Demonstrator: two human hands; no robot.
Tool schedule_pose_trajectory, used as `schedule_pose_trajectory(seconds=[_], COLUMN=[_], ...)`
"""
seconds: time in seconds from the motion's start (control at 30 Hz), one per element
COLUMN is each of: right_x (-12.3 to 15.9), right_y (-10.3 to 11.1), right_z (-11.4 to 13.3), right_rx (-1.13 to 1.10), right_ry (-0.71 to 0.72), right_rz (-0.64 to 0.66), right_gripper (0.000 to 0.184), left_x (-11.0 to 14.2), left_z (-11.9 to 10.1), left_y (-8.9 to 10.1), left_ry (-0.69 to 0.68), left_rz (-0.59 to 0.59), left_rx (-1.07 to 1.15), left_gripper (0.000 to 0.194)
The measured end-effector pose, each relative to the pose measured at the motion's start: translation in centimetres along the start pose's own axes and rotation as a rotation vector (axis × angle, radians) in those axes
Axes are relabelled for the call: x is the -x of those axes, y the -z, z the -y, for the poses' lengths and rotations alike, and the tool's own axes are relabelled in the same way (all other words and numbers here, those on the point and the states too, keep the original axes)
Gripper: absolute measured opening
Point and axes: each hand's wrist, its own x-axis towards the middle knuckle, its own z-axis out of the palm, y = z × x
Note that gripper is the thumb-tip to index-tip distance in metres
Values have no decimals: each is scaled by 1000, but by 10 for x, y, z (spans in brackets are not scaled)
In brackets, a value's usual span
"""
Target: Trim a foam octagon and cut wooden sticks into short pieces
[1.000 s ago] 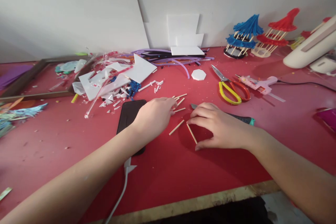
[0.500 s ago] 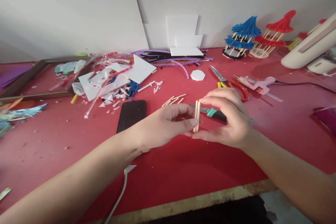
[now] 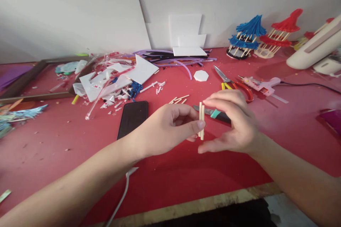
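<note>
Two short wooden sticks (image 3: pixel 201 113) stand upright side by side, pinched between the thumb and fingers of my left hand (image 3: pixel 170 127); one sits slightly lower than the other. Around them, my right hand (image 3: pixel 231 124) is open, its thumb and fingers spread above and below the stick ends. Behind my left hand several more wooden sticks (image 3: pixel 181 98) lie on the red table (image 3: pixel 170 188). A utility knife (image 3: pixel 220 115) with a black and teal handle lies behind my right hand, which covers part of it.
A black phone (image 3: pixel 133 117) with a white cable (image 3: pixel 125 191) lies left. Scissors (image 3: pixel 239 90), a pink glue gun (image 3: pixel 262 84) and a white octagon (image 3: pixel 201 75) lie farther back. White scraps (image 3: pixel 117 78) are heaped left. Blue (image 3: pixel 245 39) and red (image 3: pixel 279 35) stick models stand at back right.
My left hand has come from the stick pile to my right hand. The two sticks, lifted off the table, are now in my left hand, and my right fingers have spread away from their ends.
</note>
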Motion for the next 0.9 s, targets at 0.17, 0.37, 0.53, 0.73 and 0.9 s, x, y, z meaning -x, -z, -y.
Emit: schedule_pose_trajectory(seconds=[0.17,0.37,0.53,0.73,0.9], right_x=[-2,-4,-6,-5,-4], right_y=[2,4,6,7,7], right_z=[0,1,3,4,4], right_rx=[2,-31,-31,-7,2], right_ry=[-10,5,30,27,54], right_rz=[20,24,11,7,-14], right_gripper=[78,72,73,72,73], left_x=[1,2,3,5,4], left_z=[0,1,2,3,3], left_y=[-1,-4,-3,-3,-3], left_ry=[-4,38,32,-12,-8], left_rz=[-7,41,6,32,23], left_rx=[29,169,180,133,117], left_gripper=[19,12,14,13,14])
